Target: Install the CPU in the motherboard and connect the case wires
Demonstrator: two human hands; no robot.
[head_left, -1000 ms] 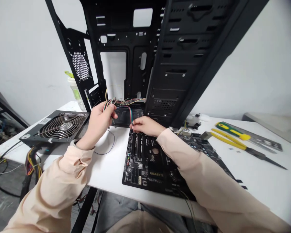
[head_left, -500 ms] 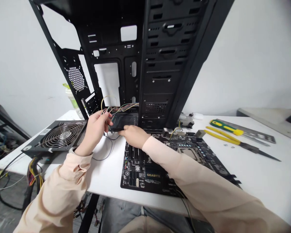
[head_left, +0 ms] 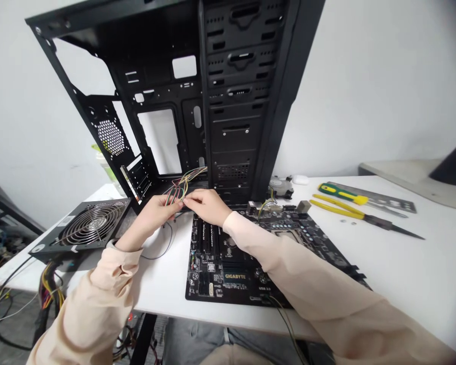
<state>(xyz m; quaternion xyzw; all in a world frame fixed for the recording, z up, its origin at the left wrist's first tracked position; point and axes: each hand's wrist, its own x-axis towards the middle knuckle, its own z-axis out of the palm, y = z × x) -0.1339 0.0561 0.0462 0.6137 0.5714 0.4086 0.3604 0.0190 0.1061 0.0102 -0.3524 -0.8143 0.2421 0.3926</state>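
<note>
A bundle of thin coloured wires (head_left: pixel 190 176) runs out of the lower part of a black computer case (head_left: pixel 235 96). My left hand (head_left: pixel 160 211) is closed on the wires in front of the case opening. Close against it, my right hand (head_left: pixel 207 204) pinches the same wires, fingertips meeting the left ones. A loose dark cable (head_left: pixel 166 248) curls on the table below the left hand. Under my right forearm lies a black Gigabyte motherboard (head_left: pixel 228 291), partly covered by the sleeve.
A power supply (head_left: pixel 93 223) with a round fan grille sits at the left, its cables (head_left: pixel 49 289) hanging over the edge. To the right lie a green-yellow screwdriver (head_left: pixel 342 193), yellow-handled pliers (head_left: pixel 340 207) and a metal plate (head_left: pixel 395 203). A monitor stand (head_left: pixel 403 170) is at far right.
My right hand has come up from the case's bottom edge to the wires beside my left hand. The view has shifted, so the case appears further left.
</note>
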